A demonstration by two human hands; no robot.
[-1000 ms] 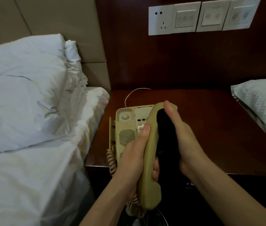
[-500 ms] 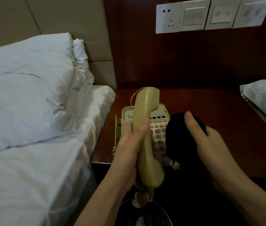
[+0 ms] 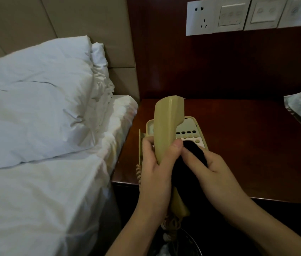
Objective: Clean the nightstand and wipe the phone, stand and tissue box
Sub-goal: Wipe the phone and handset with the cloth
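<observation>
Handset (image 3: 167,126), beige, was at frame centre, held upright above the phone base (image 3: 192,132), which sat at the left front of the nightstand (image 3: 238,145). No brand or readable writing was visible on handset, base or wall switches (image 3: 238,13). Left hand (image 3: 155,174) gripped the handset's middle, thumb across its front. Right hand (image 3: 214,174), just right of it, clutched a black cloth (image 3: 188,159) pressed against the handset's lower right side. Coiled cord (image 3: 171,223) hung below. White pillow (image 3: 35,100) at upper left.
</observation>
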